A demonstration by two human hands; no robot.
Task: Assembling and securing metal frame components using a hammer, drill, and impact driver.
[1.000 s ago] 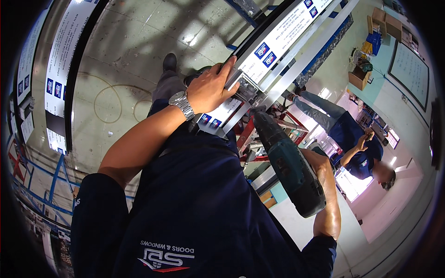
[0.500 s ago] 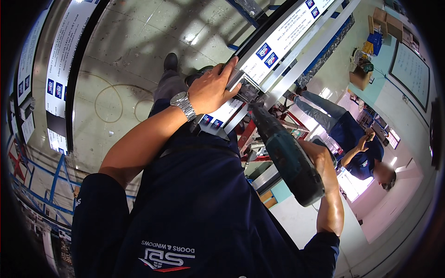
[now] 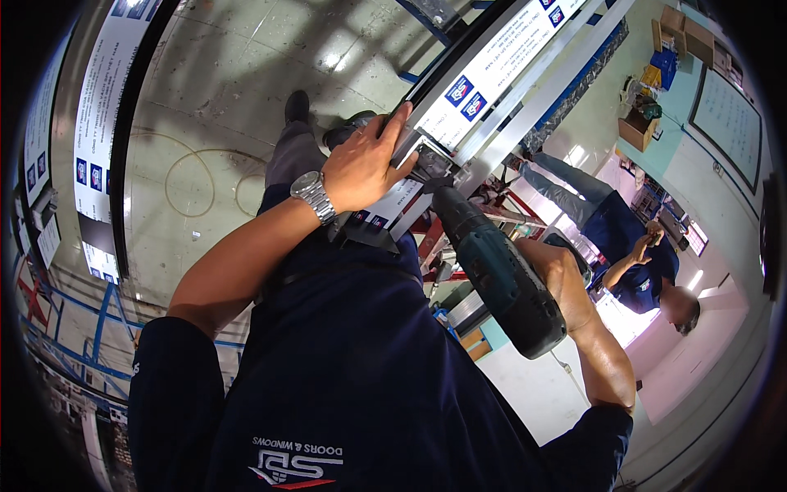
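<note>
My right hand (image 3: 553, 279) is wrapped round the handle of a dark teal and black power drill (image 3: 500, 271). The drill's nose end meets a small metal fitting (image 3: 434, 160) at the near end of a long aluminium profile (image 3: 492, 78), which is covered in white and blue printed film. My left hand (image 3: 365, 168) clasps the profile beside that fitting, index finger along the dark edge and thumb across toward the fitting. Its palm side is hidden. A short filmed piece (image 3: 389, 205) lies below the fitting, close to my waist. The bit's tip cannot be made out.
Red metal stand parts (image 3: 512, 209) are under the work. Another person (image 3: 631, 246) stands at the right, holding a small object. More filmed profiles (image 3: 98, 123) stand at the left near a blue rack (image 3: 94, 328). A thin hose (image 3: 193, 156) loops on the floor.
The drill and my right hand have shifted slightly left, and my right elbow has swung outward. My left hand has moved slightly left and down, still clasping the profile.
</note>
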